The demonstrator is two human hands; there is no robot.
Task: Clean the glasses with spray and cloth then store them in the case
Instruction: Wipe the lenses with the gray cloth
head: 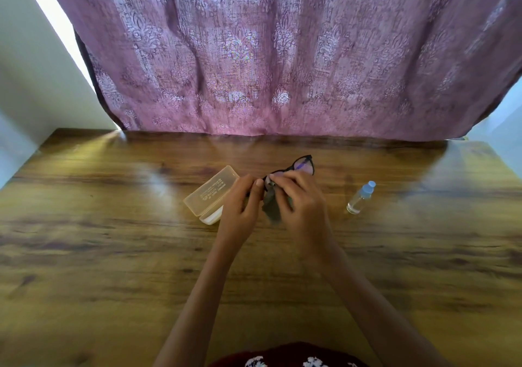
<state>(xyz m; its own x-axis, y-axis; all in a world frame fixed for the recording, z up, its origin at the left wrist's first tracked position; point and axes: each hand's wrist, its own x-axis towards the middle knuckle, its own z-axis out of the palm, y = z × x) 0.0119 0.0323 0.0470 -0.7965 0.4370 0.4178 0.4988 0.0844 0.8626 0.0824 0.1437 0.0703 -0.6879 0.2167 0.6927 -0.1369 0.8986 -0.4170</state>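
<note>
1. Head view: the glasses (303, 166), black-framed, are held up above the wooden table (99, 239) near its middle, between both hands.
2. The left hand (243, 205) is curled round the left end of the frame, with the thumb laid upward against it.
3. The right hand (299, 200) is closed on a grey cloth (271, 208), which is pinched by the fingertips against the left lens. The rest of the cloth is seen hanging down between the two hands.
4. The right lens and its rim are left uncovered and stick out to the far right of the fingers.
5. The case (210, 194) is found lying open on the table just left of the left hand, its translucent lid folded back toward the far side and its white base toward the near side. Whether it is touched by the hand cannot be told.
6. The spray bottle (361, 197), clear with a pale blue cap, is seen standing on the table to the right, well apart from the right hand.
7. A purple patterned curtain (268, 56) is hung behind the table's far edge.
</note>
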